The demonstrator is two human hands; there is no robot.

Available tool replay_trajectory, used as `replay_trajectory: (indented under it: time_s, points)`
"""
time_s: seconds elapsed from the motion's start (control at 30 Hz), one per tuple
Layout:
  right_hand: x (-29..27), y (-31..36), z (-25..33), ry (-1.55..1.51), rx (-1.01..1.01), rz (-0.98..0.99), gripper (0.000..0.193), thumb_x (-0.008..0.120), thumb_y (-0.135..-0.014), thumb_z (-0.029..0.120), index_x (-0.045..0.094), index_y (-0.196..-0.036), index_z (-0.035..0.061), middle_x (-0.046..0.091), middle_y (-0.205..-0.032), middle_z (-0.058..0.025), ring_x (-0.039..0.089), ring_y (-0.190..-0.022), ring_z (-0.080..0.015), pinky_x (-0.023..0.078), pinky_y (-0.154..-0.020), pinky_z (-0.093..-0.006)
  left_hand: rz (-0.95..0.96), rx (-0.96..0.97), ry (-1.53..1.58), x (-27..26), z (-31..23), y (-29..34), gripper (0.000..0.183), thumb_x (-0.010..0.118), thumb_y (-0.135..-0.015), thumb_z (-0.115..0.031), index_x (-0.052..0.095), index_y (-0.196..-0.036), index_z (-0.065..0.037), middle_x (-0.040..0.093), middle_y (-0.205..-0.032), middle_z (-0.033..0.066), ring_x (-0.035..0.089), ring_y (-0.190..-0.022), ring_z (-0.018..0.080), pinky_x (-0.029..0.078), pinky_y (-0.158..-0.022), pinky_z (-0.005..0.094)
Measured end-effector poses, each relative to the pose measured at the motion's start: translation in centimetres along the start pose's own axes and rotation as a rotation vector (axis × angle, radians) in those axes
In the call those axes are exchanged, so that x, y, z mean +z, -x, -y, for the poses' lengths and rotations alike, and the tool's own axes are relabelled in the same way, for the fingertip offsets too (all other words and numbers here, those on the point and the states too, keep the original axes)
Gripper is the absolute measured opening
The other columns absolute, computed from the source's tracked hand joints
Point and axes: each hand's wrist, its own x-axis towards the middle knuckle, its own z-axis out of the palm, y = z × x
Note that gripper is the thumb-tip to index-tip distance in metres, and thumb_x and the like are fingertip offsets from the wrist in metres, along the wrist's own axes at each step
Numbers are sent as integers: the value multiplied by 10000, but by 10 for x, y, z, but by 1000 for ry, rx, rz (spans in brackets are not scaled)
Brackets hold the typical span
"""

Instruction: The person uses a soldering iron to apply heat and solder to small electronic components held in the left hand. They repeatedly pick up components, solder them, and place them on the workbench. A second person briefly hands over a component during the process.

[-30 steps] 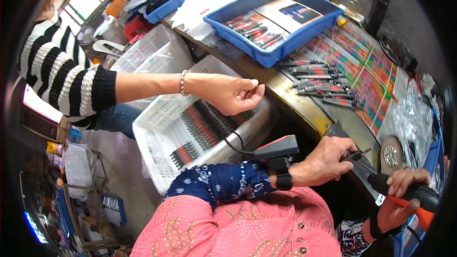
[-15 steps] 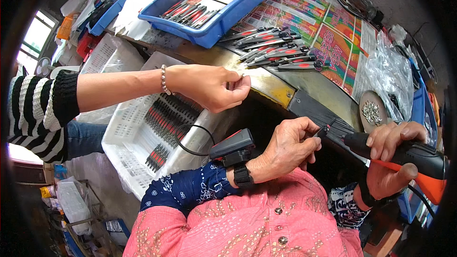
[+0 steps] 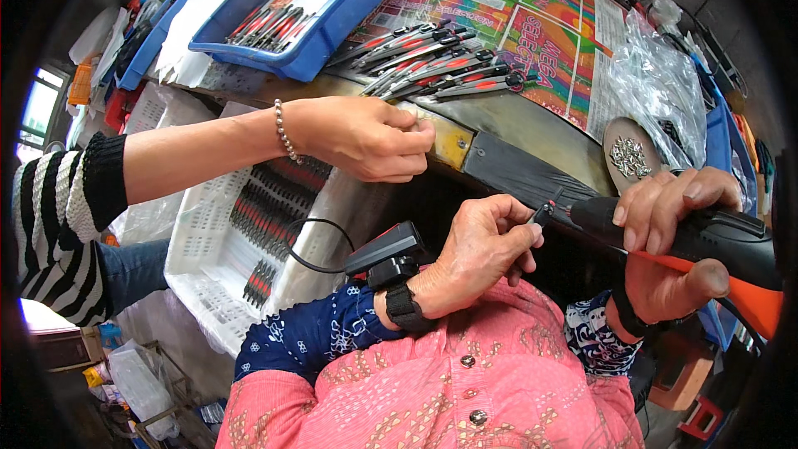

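Observation:
My left hand (image 3: 490, 241) pinches a small dark part (image 3: 544, 214) with a thin tip between thumb and fingertips. Close by on the right, the black nose of a black and orange power screwdriver (image 3: 715, 237) points toward that part. My right hand (image 3: 665, 241) is wrapped around the screwdriver's body, fingers over the top and thumb below. Across from me, another person's hand (image 3: 366, 137) with a beaded bracelet is closed near the bench edge; what its fingers hold cannot be made out. Beyond it lies a pile of slim grey, black and red tools (image 3: 440, 62), possibly drawing compasses.
A blue tray (image 3: 307, 58) with more such tools stands at the back left. Below the other person's arm, a white perforated basket (image 3: 208, 316) holds rows of black and red pieces. A round dish (image 3: 613, 168) of small silver pieces and clear plastic bags (image 3: 657, 75) lie at the right.
The whole view has shifted, so the bench and basket appear further left. My left hand still pinches the small part near the screwdriver's nose. The other person's hand remains closed.

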Motion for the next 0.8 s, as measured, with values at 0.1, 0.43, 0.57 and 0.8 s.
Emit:
replay_trajectory:
  time_s: [0.1,0.43,0.57,0.8]
  points:
    - [-1,-1,-2,-13,-38,47,703,738,-703,561,454,-1057,24,493,-621,-20,504,-530,-155,440,-577,-313,-20,-11,23,1,0,0,115,552,-906,-73,569,-927,38,634,-801,85,580,-572,97,437,-441,207]
    - [-1,-3,-13,-21,-119,97,692,667,-729,627,465,-1029,37,451,-610,2,461,-496,-126,418,-567,-285,-72,-20,35,1,1,0,97,564,-900,-81,577,-902,15,630,-768,71,561,-551,86,419,-435,198]
    - [-2,-3,-19,-98,-126,114,700,662,-726,635,462,-1033,38,452,-615,3,464,-500,-127,422,-570,-287,-107,-28,43,1,2,0,79,589,-892,-96,583,-900,-18,634,-770,45,539,-542,67,409,-438,188]
    - [-4,3,-21,-7,-110,63,698,659,-730,634,462,-1032,36,451,-615,3,462,-501,-126,421,-570,-286,-89,-32,15,1,3,0,123,598,-896,-130,582,-940,-16,639,-810,47,542,-587,64,411,-471,182]
